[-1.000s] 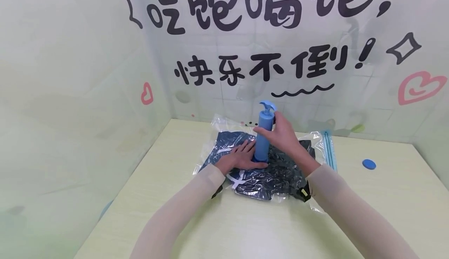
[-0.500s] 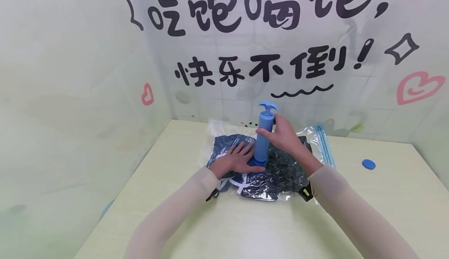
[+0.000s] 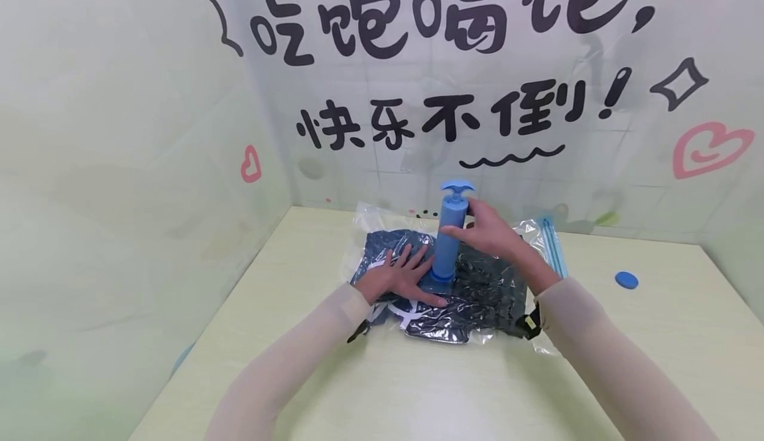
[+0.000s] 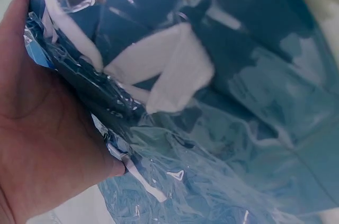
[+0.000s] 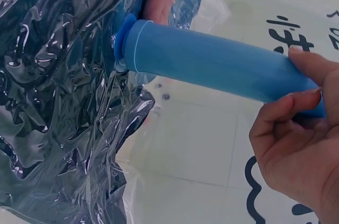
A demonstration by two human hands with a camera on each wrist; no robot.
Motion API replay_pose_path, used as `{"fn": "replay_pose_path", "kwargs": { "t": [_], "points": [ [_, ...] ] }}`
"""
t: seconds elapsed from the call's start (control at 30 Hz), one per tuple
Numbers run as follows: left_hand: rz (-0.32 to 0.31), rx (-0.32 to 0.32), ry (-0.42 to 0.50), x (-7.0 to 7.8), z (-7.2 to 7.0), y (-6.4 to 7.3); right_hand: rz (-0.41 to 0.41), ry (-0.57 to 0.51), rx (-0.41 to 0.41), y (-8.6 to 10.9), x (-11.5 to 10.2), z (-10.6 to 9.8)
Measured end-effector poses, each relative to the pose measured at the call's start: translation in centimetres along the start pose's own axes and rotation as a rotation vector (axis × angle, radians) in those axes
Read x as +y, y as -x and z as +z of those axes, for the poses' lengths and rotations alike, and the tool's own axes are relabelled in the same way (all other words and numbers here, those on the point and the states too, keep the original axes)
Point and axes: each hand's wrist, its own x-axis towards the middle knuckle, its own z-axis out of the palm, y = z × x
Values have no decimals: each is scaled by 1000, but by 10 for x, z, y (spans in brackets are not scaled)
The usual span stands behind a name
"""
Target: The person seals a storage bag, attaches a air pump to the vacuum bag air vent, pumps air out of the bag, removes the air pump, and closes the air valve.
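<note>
Blue cylindrical plastic pump (image 3: 449, 245): smooth, softly shiny
Clear rectangular plastic bag (image 3: 492, 288): glossy, crinkled film
Pale flat wood-look tabletop (image 3: 442, 391): smooth, faintly glossy

Plain beige left sleeve (image 3: 298, 355), matching right sleeve (image 3: 621, 355), black wrist piece (image 3: 536, 325) with yellow mark (image 3: 529, 322)

Desk (image 3: 436, 394) passable between sleeves (image 3: 304, 361), in front of bag (image 3: 495, 288). Upright pump (image 3: 450, 239) blocks bag's middle; left hand (image 3: 404, 278) and right hand (image 3: 488, 232) flank it. Back wall (image 3: 537, 192) near behind.
</note>
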Motion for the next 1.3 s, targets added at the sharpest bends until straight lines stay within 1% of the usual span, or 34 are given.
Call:
{"fn": "replay_pose_path", "kwargs": {
  "t": [0.1, 0.27, 0.4, 0.5, 0.6, 0.67, 0.73, 0.83, 0.97, 1.07, 1.1, 1.17, 1.23, 1.3],
  "points": [
    [-6, -14, 3, 0, -1, -1, -16, -32, -59, -3, 3, -4],
    [-11, -31, -2, 2, -2, -3, -45, -101, -127, -10, 9, -6],
    [-5, -43, 13, 3, -3, -3, -39, -173, -189, -14, 12, -7],
    [3, -36, 27, 3, -4, -3, -23, -211, -215, -16, 12, -9],
    [4, -35, 39, 2, -4, -2, -1, -212, -216, -16, 12, -6],
    [2, -48, 40, 1, -4, -1, 20, -184, -189, -15, 10, -1],
    [1, -53, 34, 0, -4, -1, 43, -143, -136, -14, 8, 8],
    [0, -46, 28, 0, -5, 0, 81, -74, -2, -13, 2, 20],
    [8, -30, 32, 0, -4, 0, 124, 53, 213, -13, -7, 30],
    [13, -28, 38, 0, -3, 0, 156, 159, 326, -12, -10, 33],
    [13, -28, 39, 0, -3, 0, 166, 187, 348, -12, -10, 34],
    [9, -26, 38, 0, -2, 0, 184, 211, 363, -11, -9, 33],
    [5, -23, 35, -1, -1, 0, 182, 201, 351, -10, -9, 31],
    [2, -17, 32, -1, -1, -1, 159, 173, 314, -10, -9, 28]
  ]
}}
